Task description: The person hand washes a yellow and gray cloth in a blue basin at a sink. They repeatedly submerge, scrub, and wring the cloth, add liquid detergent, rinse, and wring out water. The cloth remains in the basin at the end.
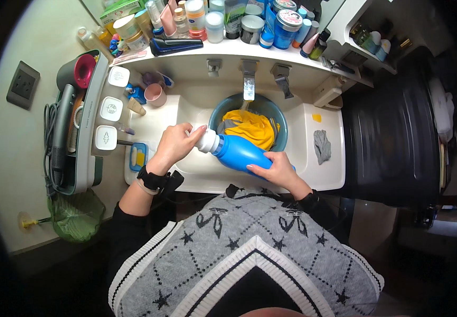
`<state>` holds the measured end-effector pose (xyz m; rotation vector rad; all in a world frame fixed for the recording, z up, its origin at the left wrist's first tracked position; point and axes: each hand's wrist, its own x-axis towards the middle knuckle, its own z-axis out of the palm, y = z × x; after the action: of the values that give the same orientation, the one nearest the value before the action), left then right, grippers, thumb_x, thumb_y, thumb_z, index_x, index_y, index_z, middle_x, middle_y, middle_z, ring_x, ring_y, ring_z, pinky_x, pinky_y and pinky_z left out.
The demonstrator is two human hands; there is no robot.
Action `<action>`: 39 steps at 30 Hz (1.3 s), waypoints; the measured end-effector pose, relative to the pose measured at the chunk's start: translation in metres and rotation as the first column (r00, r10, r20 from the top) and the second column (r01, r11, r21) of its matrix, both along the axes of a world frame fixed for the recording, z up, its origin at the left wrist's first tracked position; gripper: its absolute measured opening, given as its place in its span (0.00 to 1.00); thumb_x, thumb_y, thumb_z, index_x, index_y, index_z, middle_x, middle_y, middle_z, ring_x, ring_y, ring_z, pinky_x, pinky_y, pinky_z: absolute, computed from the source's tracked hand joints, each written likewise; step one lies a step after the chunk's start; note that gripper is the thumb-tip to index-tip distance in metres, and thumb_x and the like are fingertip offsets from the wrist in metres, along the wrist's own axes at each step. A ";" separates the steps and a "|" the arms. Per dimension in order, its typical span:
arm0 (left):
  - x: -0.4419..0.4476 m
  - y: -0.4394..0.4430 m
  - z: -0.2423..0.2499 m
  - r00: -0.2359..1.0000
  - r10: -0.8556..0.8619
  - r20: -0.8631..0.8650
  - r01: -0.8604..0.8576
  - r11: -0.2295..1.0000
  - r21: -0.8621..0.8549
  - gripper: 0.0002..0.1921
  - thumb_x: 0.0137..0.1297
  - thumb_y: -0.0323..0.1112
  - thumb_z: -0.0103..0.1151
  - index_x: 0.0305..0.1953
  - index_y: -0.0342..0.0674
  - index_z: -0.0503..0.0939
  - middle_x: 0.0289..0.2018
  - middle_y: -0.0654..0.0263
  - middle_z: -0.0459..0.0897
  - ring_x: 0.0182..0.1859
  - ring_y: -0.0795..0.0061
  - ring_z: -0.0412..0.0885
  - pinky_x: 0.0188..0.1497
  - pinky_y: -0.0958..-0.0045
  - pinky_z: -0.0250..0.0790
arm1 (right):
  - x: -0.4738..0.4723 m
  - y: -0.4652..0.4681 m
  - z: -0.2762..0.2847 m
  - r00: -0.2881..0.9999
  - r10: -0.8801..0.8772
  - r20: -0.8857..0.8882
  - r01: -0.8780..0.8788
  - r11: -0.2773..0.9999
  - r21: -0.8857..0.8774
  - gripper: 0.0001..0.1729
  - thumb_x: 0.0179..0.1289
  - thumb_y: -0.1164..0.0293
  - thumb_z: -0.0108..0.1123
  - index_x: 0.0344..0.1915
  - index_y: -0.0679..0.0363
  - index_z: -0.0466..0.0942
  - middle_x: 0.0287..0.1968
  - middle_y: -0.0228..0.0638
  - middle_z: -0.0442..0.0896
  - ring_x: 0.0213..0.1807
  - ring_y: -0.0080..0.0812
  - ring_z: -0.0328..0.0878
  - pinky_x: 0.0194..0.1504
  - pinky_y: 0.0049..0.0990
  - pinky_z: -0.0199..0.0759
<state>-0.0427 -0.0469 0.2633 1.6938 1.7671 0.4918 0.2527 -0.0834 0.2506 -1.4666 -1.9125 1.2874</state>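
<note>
A blue plastic bottle (238,152) with a white cap (208,141) lies tilted across the front of the white sink (196,172). My right hand (274,168) grips the bottle's lower body. My left hand (179,144) has its thumb and fingers closed on the cap at the neck. Behind the bottle, a round blue-green basin (282,128) stands in the sink with a yellow and grey cloth (250,126) in it. Above it is a metal faucet (249,85), from which water seems to run onto the cloth.
A grey cloth (322,146) lies on the sink's right ledge. On the left ledge are a pink cup (155,95), a small tube (136,106) and a blue soap dish (138,156). Jars and bottles crowd the shelf (228,50) behind. A hair dryer (78,71) sits in the wall rack.
</note>
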 end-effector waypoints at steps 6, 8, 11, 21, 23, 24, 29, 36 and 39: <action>0.006 0.002 -0.002 0.998 0.026 0.059 -0.027 1.000 0.007 0.25 0.64 0.54 0.54 0.30 0.31 0.82 0.22 0.47 0.80 0.28 0.54 0.81 0.32 0.64 0.71 | 0.006 -0.002 -0.005 1.000 -0.017 -0.023 0.017 1.000 0.005 0.27 0.48 0.51 0.71 0.29 0.69 0.81 0.23 0.48 0.81 0.24 0.36 0.82 0.30 0.30 0.74; 0.005 0.002 -0.002 0.999 0.019 0.045 -0.019 1.000 -0.001 0.25 0.63 0.53 0.54 0.30 0.31 0.82 0.23 0.48 0.81 0.28 0.56 0.82 0.32 0.65 0.71 | 0.007 -0.002 -0.006 1.000 0.003 -0.001 -0.003 0.999 0.037 0.27 0.49 0.51 0.70 0.28 0.68 0.81 0.22 0.48 0.81 0.23 0.36 0.81 0.29 0.30 0.73; 0.004 0.004 0.001 0.995 -0.050 0.091 0.051 0.999 -0.003 0.24 0.62 0.53 0.56 0.31 0.32 0.82 0.23 0.49 0.81 0.28 0.58 0.82 0.32 0.66 0.72 | 0.009 -0.001 -0.008 1.000 0.004 -0.028 -0.002 0.997 0.071 0.28 0.48 0.50 0.70 0.26 0.68 0.81 0.20 0.47 0.80 0.21 0.36 0.80 0.28 0.30 0.72; 0.014 0.009 0.007 0.992 -0.029 0.124 0.027 0.999 0.017 0.30 0.61 0.60 0.53 0.30 0.31 0.83 0.24 0.48 0.82 0.30 0.54 0.83 0.34 0.64 0.73 | 0.018 0.002 -0.002 1.000 -0.007 0.030 0.006 0.999 0.048 0.29 0.49 0.48 0.69 0.26 0.68 0.81 0.19 0.42 0.80 0.20 0.31 0.78 0.27 0.27 0.71; 0.013 0.012 0.009 0.983 -0.035 0.177 0.045 0.998 -0.051 0.30 0.62 0.59 0.52 0.30 0.30 0.82 0.24 0.49 0.83 0.29 0.57 0.83 0.34 0.65 0.72 | 0.020 0.001 -0.001 1.000 -0.012 0.016 0.011 0.998 0.058 0.28 0.49 0.49 0.70 0.26 0.68 0.81 0.19 0.41 0.80 0.20 0.29 0.78 0.27 0.26 0.71; 0.012 0.014 0.011 0.980 -0.036 0.195 0.059 0.992 -0.111 0.30 0.63 0.58 0.52 0.31 0.30 0.82 0.23 0.50 0.83 0.28 0.58 0.82 0.33 0.65 0.72 | 0.021 0.001 0.000 1.000 -0.021 -0.005 0.022 0.998 0.051 0.28 0.49 0.49 0.70 0.26 0.68 0.82 0.19 0.41 0.81 0.21 0.28 0.77 0.27 0.26 0.71; 0.014 0.017 0.015 0.996 -0.007 0.093 0.013 0.998 -0.064 0.29 0.64 0.57 0.50 0.30 0.31 0.83 0.22 0.50 0.82 0.27 0.57 0.81 0.32 0.65 0.71 | 0.023 0.001 -0.002 0.999 -0.033 -0.028 0.034 0.999 0.025 0.26 0.49 0.52 0.71 0.28 0.68 0.82 0.20 0.39 0.82 0.22 0.24 0.77 0.28 0.25 0.71; 0.011 0.018 0.013 0.991 0.118 0.062 -0.126 0.980 0.157 0.28 0.63 0.57 0.49 0.31 0.33 0.84 0.21 0.49 0.82 0.28 0.52 0.82 0.34 0.62 0.74 | 0.024 0.003 0.000 0.993 -0.111 -0.044 0.113 0.993 0.039 0.24 0.49 0.55 0.72 0.29 0.68 0.83 0.22 0.38 0.83 0.24 0.24 0.79 0.30 0.24 0.73; 0.011 0.016 0.011 0.988 0.115 0.103 -0.130 0.980 0.154 0.28 0.63 0.57 0.50 0.30 0.33 0.84 0.22 0.49 0.82 0.29 0.52 0.83 0.34 0.63 0.74 | 0.025 0.003 0.004 0.996 -0.089 -0.018 0.090 0.993 0.074 0.24 0.49 0.55 0.72 0.29 0.69 0.83 0.22 0.37 0.83 0.24 0.23 0.79 0.30 0.25 0.73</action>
<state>-0.0319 -0.0309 0.2742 1.6458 1.8124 0.7738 0.2777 -0.0803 0.2545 -1.4834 -1.8433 1.1710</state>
